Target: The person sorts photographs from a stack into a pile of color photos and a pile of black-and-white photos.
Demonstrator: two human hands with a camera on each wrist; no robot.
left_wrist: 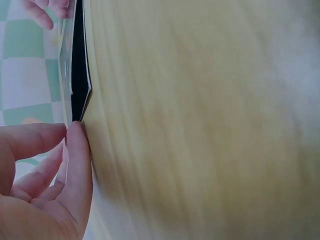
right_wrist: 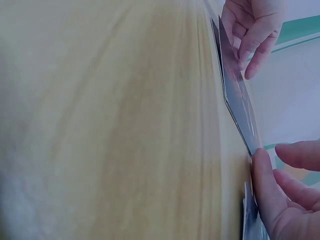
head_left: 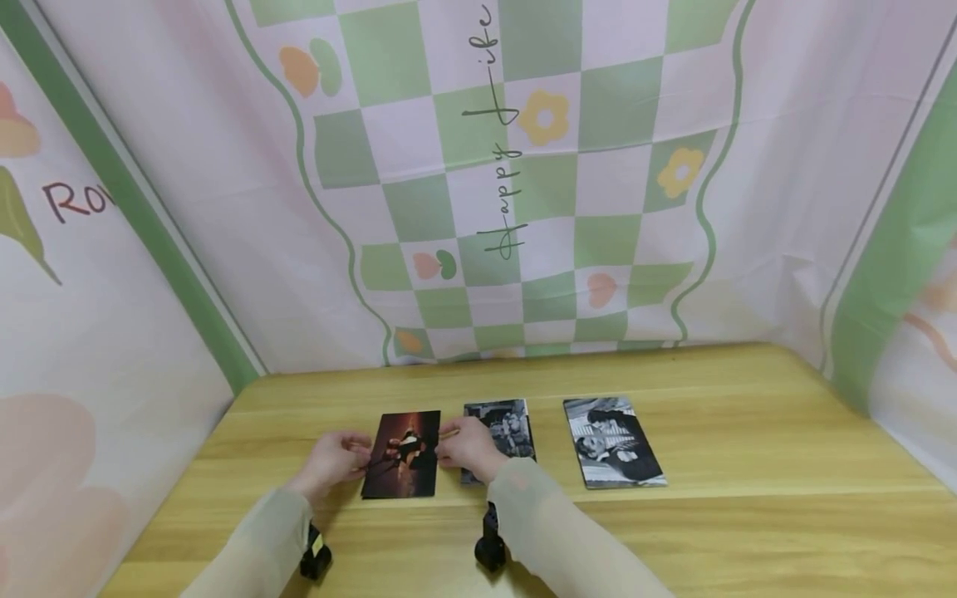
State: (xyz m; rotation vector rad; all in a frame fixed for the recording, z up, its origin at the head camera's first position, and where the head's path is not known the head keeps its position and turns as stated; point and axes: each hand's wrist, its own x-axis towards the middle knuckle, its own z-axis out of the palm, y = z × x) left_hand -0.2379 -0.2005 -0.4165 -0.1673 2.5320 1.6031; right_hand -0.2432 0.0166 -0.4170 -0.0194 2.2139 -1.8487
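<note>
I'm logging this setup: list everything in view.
Colour photograph: one showing, dark red, row's left
Monochrome photographs: two showing, grey tones, centre and right
Tabletop: one, yellow-brown, under photographs
"Happy Life" backdrop: one, green and white, behind table
Side drapes: two, pale and green, left and right
Wrist cameras: two, black, at wrists
Sleeves: two, pale, on forearms
Left grip: one, bare, at colour photograph's left edge
Right grip: one, bare, at that photograph's right edge

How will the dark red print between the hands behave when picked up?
The dark red print is probably light: its edge looks thin. It seems fairly stiff, looking nearly straight in the right wrist view. The sheen there hints it may slip in a loose grip.
</note>
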